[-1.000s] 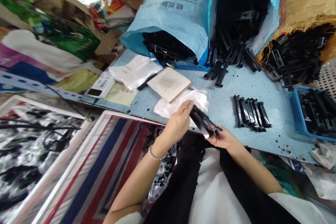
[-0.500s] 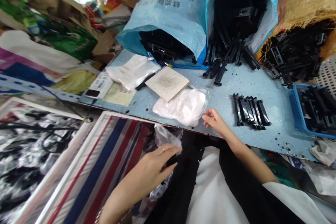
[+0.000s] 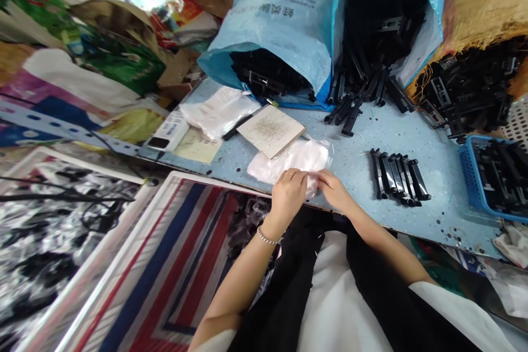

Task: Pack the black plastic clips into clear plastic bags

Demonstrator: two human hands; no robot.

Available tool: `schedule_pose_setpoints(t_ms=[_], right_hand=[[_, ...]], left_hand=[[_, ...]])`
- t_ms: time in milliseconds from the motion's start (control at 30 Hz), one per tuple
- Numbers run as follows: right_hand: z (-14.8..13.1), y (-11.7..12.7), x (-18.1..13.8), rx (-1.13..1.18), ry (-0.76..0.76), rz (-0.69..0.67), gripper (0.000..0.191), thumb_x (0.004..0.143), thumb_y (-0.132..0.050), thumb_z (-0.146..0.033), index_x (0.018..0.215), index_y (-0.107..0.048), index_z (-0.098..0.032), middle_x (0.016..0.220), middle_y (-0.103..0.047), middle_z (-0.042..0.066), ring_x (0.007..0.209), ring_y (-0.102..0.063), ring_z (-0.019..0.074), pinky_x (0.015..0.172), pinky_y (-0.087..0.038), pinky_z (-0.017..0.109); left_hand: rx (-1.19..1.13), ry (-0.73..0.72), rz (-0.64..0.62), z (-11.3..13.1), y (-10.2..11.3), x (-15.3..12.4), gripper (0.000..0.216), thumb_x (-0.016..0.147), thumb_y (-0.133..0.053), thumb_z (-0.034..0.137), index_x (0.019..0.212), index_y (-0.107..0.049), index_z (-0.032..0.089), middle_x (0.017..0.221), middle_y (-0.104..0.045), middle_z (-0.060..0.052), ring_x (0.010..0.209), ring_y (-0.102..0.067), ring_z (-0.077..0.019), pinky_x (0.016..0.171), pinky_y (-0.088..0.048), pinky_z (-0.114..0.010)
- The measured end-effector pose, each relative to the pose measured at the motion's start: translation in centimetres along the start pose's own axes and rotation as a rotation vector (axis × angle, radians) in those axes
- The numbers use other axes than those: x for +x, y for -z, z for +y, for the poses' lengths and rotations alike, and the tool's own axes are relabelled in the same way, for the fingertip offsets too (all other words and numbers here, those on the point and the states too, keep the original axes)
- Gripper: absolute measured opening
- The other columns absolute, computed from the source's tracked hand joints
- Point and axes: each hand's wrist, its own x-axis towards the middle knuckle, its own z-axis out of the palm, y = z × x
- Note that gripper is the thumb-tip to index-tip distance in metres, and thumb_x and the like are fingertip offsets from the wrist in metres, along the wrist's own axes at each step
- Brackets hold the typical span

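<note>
My left hand [image 3: 289, 190] and my right hand [image 3: 334, 190] meet at the near edge of the pale blue table [image 3: 433, 137]. Both pinch the near edge of a pile of thin clear plastic bags [image 3: 297, 158], fingers pressed together on the film. A bracelet shows on my left wrist and a ring on one left finger. To the right of my right hand, a row of several black plastic strips [image 3: 398, 173] lies side by side on the table.
Blue woven sacks [image 3: 289, 16] and a tan sack [image 3: 474, 5] spill black plastic parts at the table's back. A blue basket [image 3: 468, 176] of parts stands at right. A beige board [image 3: 270, 129], more clear bags [image 3: 218, 110] and a striped sack [image 3: 165, 264] lie to the left.
The bundle of black strips that both hands held went down to the left, below the table edge. My left hand has come back up, and both hands now pinch the clear bags.
</note>
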Motion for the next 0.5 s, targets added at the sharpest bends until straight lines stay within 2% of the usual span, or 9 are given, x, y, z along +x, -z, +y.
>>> schedule_pose_setpoints(t_ms=[67,167,233,300,400,500], right_hand=[[0.0,0.3,-0.2,0.022,-0.008,0.002,0.031,0.090,-0.047,-0.014,0.106,-0.072,-0.022,0.097,-0.064,0.004,0.096,-0.061,0.0188,0.093,-0.048,0.036],[-0.4,0.5,-0.4,0.040,0.035,0.039,0.031,0.090,-0.048,-0.015,0.107,-0.074,-0.024,0.098,-0.066,0.005,0.095,-0.062,0.0193,0.091,-0.048,0.037],[-0.8,0.4,-0.5,0.062,0.086,0.017,0.034,0.089,-0.049,-0.013,0.109,-0.074,-0.025,0.104,-0.066,0.005,0.100,-0.062,0.0192,0.094,-0.048,0.037],[-1.3,0.3,-0.6,0.112,0.091,-0.035,0.038,0.089,-0.046,-0.013,0.113,-0.073,-0.027,0.109,-0.066,0.005,0.095,-0.062,0.0167,0.090,-0.050,0.034],[-1.8,0.3,-0.4,0.195,-0.027,-0.047,0.035,0.091,-0.044,-0.019,0.114,-0.070,-0.026,0.113,-0.066,0.004,0.083,-0.063,0.0133,0.075,-0.052,0.029],[-2.1,-0.1,0.0,0.216,-0.167,0.016,0.023,0.090,-0.054,-0.031,0.106,-0.067,-0.021,0.100,-0.068,0.004,0.078,-0.063,0.0139,0.067,-0.049,0.026]], left_hand=[[-0.169,0.107,-0.054,-0.1,-0.5,0.5,0.021,0.094,-0.050,0.025,0.092,-0.070,0.017,0.093,-0.072,-0.010,0.091,-0.069,-0.0223,0.087,-0.055,-0.038],[-0.444,0.302,-0.135,-0.1,-0.9,0.3,0.024,0.089,-0.060,0.034,0.104,-0.067,0.017,0.097,-0.073,-0.008,0.086,-0.071,-0.0197,0.078,-0.058,-0.033],[-0.502,0.368,-0.140,0.0,-0.9,-0.2,0.037,0.081,-0.070,0.035,0.112,-0.063,0.016,0.100,-0.073,-0.009,0.086,-0.071,-0.0198,0.076,-0.058,-0.032],[-0.504,0.388,-0.115,-0.1,-0.8,-0.5,0.036,0.080,-0.070,0.031,0.111,-0.063,0.016,0.100,-0.073,-0.008,0.088,-0.071,-0.0196,0.080,-0.057,-0.033],[-0.562,0.432,-0.072,-0.7,-0.6,-0.7,0.023,0.086,-0.058,0.028,0.104,-0.068,0.017,0.093,-0.075,-0.006,0.084,-0.072,-0.0180,0.082,-0.057,-0.033],[-0.650,0.522,-0.006,-1.4,-0.6,-0.3,0.029,0.078,-0.068,0.031,0.104,-0.069,0.017,0.079,-0.072,-0.001,0.068,-0.068,-0.0146,0.069,-0.055,-0.028]])
